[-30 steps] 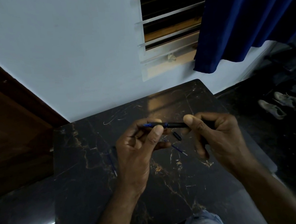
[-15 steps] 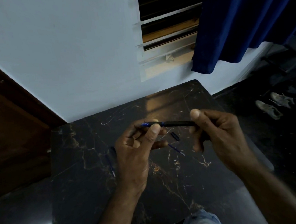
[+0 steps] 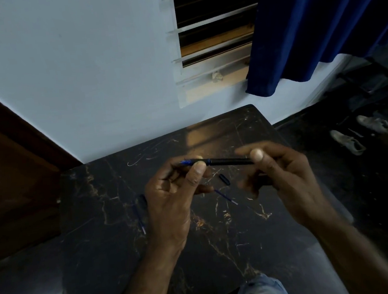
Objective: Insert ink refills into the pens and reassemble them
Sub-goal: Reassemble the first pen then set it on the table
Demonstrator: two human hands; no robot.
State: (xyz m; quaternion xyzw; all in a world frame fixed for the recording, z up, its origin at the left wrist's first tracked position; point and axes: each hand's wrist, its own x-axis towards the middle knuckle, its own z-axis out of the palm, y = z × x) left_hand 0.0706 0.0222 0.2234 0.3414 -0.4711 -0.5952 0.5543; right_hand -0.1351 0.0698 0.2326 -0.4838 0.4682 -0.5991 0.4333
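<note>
Both hands pinch one pen level above the worktop: left hand at its blue tip, right hand at its black end.

A pen is held level above the tabletop, its left end in the left hand, its right end in the right hand. Below it on the tabletop lie a cap and a refill (near each other, apart). Another refill lies left of the left hand.
</note>
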